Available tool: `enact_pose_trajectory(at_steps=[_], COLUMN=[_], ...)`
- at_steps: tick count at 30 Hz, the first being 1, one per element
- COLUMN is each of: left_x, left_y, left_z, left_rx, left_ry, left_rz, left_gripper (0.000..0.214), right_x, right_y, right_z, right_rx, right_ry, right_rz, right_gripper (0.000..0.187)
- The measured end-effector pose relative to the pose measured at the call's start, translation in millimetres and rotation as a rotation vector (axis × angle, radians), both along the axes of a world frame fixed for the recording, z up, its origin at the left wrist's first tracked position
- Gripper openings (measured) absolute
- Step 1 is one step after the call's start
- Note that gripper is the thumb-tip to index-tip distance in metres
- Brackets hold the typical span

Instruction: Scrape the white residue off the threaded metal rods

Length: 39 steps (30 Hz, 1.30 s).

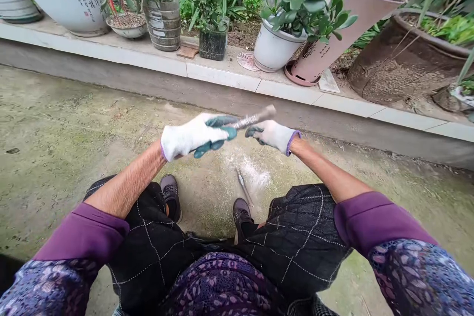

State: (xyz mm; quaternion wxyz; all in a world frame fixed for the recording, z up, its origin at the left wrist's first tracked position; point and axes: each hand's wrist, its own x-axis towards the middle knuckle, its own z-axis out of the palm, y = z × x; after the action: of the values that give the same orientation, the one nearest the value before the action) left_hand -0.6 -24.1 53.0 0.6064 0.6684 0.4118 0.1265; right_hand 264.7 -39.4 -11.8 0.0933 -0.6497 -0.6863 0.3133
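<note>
Gloves (177, 144), white with green-coated fingers and purple cuff edges, cover the left hand (202, 133) and the right hand (272, 134). The left hand grips one end of a short rod (252, 119), which slants away to the right, its middle silvery and ringed, its far end duller and thicker. The right hand is just beside the rod, fingers loosely bent; blur hides whether it touches the rod or how far it is closed. Below, a thin stick (242, 185) lies on the floor (122, 123) at a patch of white powder (261, 176). The stick's near end is close to the right shoe (241, 211); the left shoe (171, 192) is well apart from it. Dark checked trousers (303, 227) cover the spread legs. Beyond the floor runs a low ledge (222, 76) bearing potted plants, among them a white pot (274, 49) beside a tall pink pot (320, 57).
</note>
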Motion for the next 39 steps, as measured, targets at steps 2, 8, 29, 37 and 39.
enact_pose_trajectory(at_steps=[2, 8, 29, 37, 39], left_x=[-2.4, -15.9, 18.7, -9.2, -15.5], left_y=[10.2, 47.9, 8.3, 6.7, 14.2], left_z=[6.0, -8.4, -32.9, 0.6, 3.7], left_rx=[0.048, 0.441, 0.525, 0.395, 0.428], left_ry=[-0.018, 0.346, 0.426, 0.261, 0.274], left_rz=[0.075, 0.205, -0.469, -0.145, -0.087], left_gripper=[0.037, 0.032, 0.041, 0.048, 0.049], right_x=[-13.4, -43.5, -14.7, -18.5, -29.1], right_y=[-8.3, -38.4, 15.7, 6.8, -4.5], right_z=[0.9, 24.1, 33.1, 2.6, 5.3], right_rx=[-0.066, 0.037, 0.452, 0.185, 0.153], right_ry=[-0.030, -0.046, 0.229, 0.086, 0.055], right_rz=[0.094, 0.278, -0.151, 0.064, 0.166], right_gripper=[0.026, 0.028, 0.025, 0.027, 0.028])
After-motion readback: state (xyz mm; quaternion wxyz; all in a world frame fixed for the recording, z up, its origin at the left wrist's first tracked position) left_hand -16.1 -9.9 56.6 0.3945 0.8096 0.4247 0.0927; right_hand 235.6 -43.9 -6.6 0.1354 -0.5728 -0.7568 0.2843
